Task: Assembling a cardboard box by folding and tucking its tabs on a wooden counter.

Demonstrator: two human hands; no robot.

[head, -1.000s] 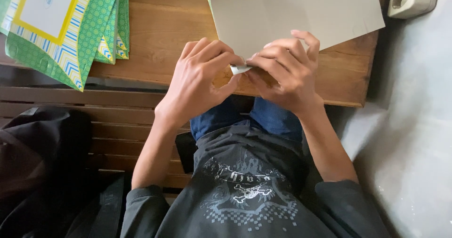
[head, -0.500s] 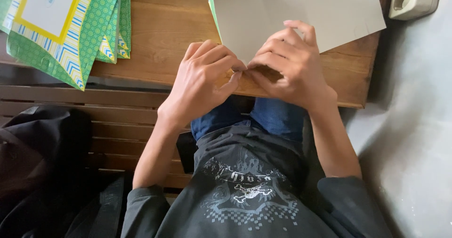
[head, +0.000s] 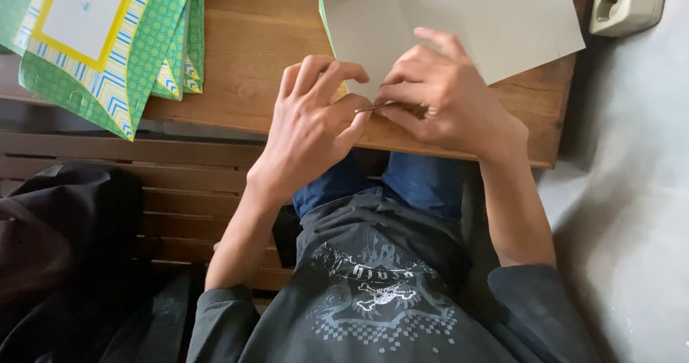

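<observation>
A large grey sheet of card [head: 466, 18] with a green edge lies folded on the wooden table [head: 244, 54]. Both hands pinch its near corner at the table's front edge. My left hand [head: 312, 119] grips the corner from the left with thumb and bent fingers. My right hand [head: 441, 94] presses the fold from the right, fingers curled over the card. The corner itself shows only as a thin edge between the fingertips.
A stack of green patterned paper bags [head: 100, 40] with yellow and striped borders lies at the table's left. A white power strip [head: 628, 0] sits on the grey floor at the top right. A dark bag [head: 64, 241] rests on the wooden bench at the left.
Both hands have shifted slightly up and left along the card's corner, and the fold between the fingers has tightened to a thin edge.
</observation>
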